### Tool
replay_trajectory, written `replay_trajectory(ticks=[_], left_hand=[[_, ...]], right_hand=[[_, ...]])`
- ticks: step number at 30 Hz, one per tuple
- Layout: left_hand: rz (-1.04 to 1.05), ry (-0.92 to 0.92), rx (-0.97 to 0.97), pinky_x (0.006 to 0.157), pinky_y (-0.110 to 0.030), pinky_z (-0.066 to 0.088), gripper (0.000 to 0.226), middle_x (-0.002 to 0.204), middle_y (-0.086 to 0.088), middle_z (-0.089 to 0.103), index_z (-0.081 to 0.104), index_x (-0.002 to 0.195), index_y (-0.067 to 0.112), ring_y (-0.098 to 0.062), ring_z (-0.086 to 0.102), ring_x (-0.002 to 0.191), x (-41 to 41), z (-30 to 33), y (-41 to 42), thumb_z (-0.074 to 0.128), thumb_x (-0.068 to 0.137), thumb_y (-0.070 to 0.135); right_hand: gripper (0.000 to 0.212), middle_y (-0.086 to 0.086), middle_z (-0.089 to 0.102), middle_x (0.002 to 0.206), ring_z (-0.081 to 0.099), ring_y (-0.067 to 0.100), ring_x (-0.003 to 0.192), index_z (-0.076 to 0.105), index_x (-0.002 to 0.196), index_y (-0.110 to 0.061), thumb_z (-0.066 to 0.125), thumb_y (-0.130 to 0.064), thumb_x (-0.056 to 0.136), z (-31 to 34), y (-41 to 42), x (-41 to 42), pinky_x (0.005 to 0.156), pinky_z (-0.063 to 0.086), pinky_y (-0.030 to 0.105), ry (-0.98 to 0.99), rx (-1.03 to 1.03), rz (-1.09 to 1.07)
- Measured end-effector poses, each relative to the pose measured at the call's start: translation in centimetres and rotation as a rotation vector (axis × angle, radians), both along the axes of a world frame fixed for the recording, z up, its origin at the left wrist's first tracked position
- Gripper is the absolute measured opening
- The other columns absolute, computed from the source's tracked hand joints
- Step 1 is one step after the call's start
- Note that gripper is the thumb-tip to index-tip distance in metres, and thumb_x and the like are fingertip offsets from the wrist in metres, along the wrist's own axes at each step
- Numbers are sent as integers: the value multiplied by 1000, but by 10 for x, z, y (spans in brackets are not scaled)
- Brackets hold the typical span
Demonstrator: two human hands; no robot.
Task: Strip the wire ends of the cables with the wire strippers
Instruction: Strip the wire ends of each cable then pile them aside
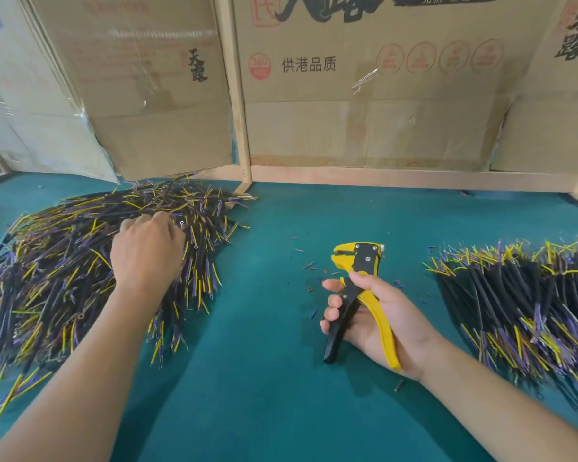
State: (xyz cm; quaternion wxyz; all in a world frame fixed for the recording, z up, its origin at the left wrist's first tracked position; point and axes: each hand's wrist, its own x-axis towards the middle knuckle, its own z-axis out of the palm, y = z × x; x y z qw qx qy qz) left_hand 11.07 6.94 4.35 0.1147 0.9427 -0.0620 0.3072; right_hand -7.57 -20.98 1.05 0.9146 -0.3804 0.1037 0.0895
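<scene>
Cardboard box (364, 81) reads 供港品质; right hand (377, 315) grips wire strippers (359, 281), left hand (147, 251) fingers curled into cable pile (80, 261), grasp unclear

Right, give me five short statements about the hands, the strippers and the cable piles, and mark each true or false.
1. The right hand holds the yellow and black wire strippers. True.
2. A cable is clamped in the strippers' head. False: nothing sits in the head.
3. The left hand rests on the left pile of cables. True.
4. The strippers lie flat on the green table, untouched. False: they are gripped by the handles.
5. A second cable pile lies to the right of the right hand. True.
</scene>
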Motion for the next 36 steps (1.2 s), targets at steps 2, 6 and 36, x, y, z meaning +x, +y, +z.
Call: replay_trajectory(ticks=[2,6,36], left_hand=[[-54,18,30,74,-48,45,20,92,-21,68,68,95,4,-44,53,90,2,-1,0,52,95,16],[-239,91,115,83,-47,46,19,102,-15,70,71,104,10,-41,54,95,1,-4,-9,54,96,13],[-263,349,108,66,-35,49,17,75,1,62,56,79,21,-27,58,81,-3,-7,-18,60,93,30]], right_hand=[[47,12,53,78,53,28,67,61,118,4,64,-31,87,0,1,0,73,55,46,-2,0,-1],[45,13,53,77,54,28,66,61,117,4,64,-31,88,0,0,0,72,55,45,0,11,2],[45,13,53,77,54,28,66,63,113,5,65,-30,85,3,2,-2,72,55,46,3,-15,-24]])
